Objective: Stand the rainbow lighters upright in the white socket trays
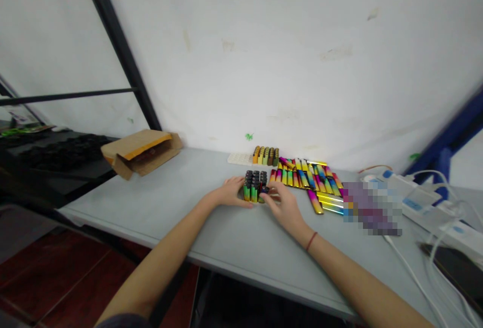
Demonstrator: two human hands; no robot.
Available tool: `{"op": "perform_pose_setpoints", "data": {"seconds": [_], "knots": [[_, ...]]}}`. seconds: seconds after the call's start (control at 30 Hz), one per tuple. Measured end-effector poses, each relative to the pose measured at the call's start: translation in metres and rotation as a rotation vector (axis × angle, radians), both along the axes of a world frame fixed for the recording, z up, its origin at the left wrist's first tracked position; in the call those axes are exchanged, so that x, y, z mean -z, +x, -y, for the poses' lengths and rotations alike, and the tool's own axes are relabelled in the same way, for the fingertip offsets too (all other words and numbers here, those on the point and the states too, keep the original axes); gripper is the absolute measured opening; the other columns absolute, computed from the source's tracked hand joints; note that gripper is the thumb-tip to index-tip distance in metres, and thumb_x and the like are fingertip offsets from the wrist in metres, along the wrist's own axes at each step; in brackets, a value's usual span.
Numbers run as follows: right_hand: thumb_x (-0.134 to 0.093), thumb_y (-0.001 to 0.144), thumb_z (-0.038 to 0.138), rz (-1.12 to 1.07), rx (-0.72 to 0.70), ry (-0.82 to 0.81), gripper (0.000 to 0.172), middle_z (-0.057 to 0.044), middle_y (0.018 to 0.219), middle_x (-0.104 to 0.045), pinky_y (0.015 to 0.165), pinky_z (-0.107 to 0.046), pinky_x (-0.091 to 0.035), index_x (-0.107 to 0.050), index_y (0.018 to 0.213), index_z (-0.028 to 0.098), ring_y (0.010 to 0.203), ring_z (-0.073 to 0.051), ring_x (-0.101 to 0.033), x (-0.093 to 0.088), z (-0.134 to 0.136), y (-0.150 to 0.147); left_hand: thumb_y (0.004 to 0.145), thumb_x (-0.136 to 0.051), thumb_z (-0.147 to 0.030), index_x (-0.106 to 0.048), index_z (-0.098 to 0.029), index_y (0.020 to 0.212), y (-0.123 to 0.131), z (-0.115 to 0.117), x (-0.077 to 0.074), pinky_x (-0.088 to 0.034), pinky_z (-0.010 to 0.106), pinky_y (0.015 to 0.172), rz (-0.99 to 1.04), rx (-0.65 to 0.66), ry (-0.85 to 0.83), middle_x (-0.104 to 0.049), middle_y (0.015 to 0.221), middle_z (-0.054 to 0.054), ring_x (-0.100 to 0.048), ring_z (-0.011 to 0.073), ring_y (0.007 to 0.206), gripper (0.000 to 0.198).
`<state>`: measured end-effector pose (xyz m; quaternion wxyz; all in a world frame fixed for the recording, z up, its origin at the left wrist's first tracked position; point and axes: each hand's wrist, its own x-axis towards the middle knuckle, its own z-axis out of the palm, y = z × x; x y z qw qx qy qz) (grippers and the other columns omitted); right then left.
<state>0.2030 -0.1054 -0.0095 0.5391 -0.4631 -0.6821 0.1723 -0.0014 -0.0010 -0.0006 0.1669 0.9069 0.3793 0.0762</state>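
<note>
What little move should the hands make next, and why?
Maybe the right hand should ease the tube at its fingertips snugly against the black-topped group: that tube is at the near right corner, and the left hand is at the group's left side, where it could steady it.

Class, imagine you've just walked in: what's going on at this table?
A person's left hand is spread along the left side of a cluster of black-topped tubes standing on a grey table. The right hand is at the cluster's right, seemingly holding one black-topped piece. Beyond stands a second block of tubes; shiny multicoloured tubes lie to the right.
</note>
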Motion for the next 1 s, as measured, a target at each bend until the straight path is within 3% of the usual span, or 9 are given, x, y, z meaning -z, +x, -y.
{"op": "perform_pose_setpoints", "data": {"seconds": [0.47,0.83,1.0], "knots": [[-0.057,0.090,0.030,0.248,0.067,0.028,0.017,-0.007,0.086,-0.070,0.072,-0.034,-0.056,-0.062,0.103,0.021,0.074,-0.021,-0.068,-0.004,-0.001,0.006,0.066,-0.077,-0.063,-0.047,-0.021,0.139,0.000,0.001,-0.001,-0.031,0.050,0.112,0.027,-0.010,-0.007,-0.051,0.142,0.014,-0.045,0.0380,0.131,0.090],[-0.050,0.095,0.024,0.548,0.098,0.155,0.027,-0.013,0.099,-0.072,0.080,-0.037,-0.055,-0.065,0.117,0.018,0.089,-0.024,-0.068,-0.007,-0.003,0.008,0.067,-0.076,-0.063,-0.048,-0.019,0.138,0.000,0.000,0.001,-0.032,0.048,0.112,0.029,-0.005,0.008,-0.052,0.141,0.013,-0.046,0.0384,0.129,0.088],[-0.045,0.097,0.027,0.703,0.133,0.120,0.034,-0.013,0.105,-0.070,0.079,-0.034,-0.054,-0.063,0.124,0.017,0.092,-0.024,-0.067,-0.022,0.002,0.010,0.066,-0.077,-0.063,-0.045,-0.020,0.140,-0.001,0.000,0.002,-0.031,0.047,0.113,0.024,-0.013,0.010,-0.051,0.143,0.013,-0.046,0.0379,0.130,0.091]]}}
